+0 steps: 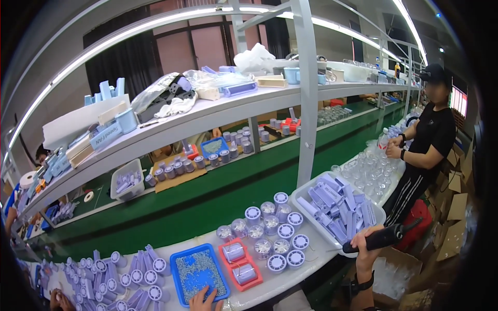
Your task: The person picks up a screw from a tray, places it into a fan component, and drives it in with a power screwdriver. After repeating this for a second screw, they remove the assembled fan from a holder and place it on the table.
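My right hand (367, 243) is wrapped round a black electric screwdriver (381, 237), lifted beside a white bin (301, 199) of lilac plastic handles (337, 202). Its thin bit points left. At the lower edge my left hand (202, 300) reaches into a blue tray (174, 264) of small screws (199, 269), its visible fingers apart over them. Directly right of that tray, a red fixture (251, 284) holds two lilac cylindrical housings (244, 273). Beyond the fixture stand several clear and lilac round fan housings (271, 224) with slotted or bladed ends.
Many lilac handled fan bodies (111, 285) crowd the bench on the left, near another person's hand (61, 300). A green conveyor belt (155, 223) runs behind, under a loaded shelf (207, 106). At right a person in black (433, 122) stands by clear cups (371, 166).
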Motion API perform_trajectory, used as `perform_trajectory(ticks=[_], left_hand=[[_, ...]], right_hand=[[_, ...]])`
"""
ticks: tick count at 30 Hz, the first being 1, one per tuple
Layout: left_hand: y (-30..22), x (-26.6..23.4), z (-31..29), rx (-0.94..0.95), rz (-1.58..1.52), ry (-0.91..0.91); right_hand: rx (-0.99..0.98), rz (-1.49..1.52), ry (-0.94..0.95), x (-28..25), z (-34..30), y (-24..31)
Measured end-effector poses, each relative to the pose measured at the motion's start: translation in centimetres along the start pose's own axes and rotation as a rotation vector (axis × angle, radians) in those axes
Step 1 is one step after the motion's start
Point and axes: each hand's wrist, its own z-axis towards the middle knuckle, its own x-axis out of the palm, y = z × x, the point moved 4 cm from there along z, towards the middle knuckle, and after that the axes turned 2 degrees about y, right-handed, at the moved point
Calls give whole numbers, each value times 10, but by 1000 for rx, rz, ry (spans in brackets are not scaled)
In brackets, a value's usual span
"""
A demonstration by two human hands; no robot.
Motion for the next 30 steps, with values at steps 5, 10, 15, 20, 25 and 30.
perform_trajectory(ticks=[5,10,15,20,25,30], left_hand=[[-3,-14,-9,35,-21,-35],[-50,-67,11,-85,-244,-31],[-58,-69,15,-77,-293,-64],[-72,-68,32,-51,-281,-69],[-82,-57,62,-45,-415,-73],[-82,-51,71,-28,-545,-13]], right_hand=[[-134,97,13,13,12,4],[-159,41,72,13,13,2],[-210,113,131,21,10,-2],[-270,100,151,38,6,-23],[-437,-181,341,46,-5,-49],[-322,-367,405,16,-52,-60]])
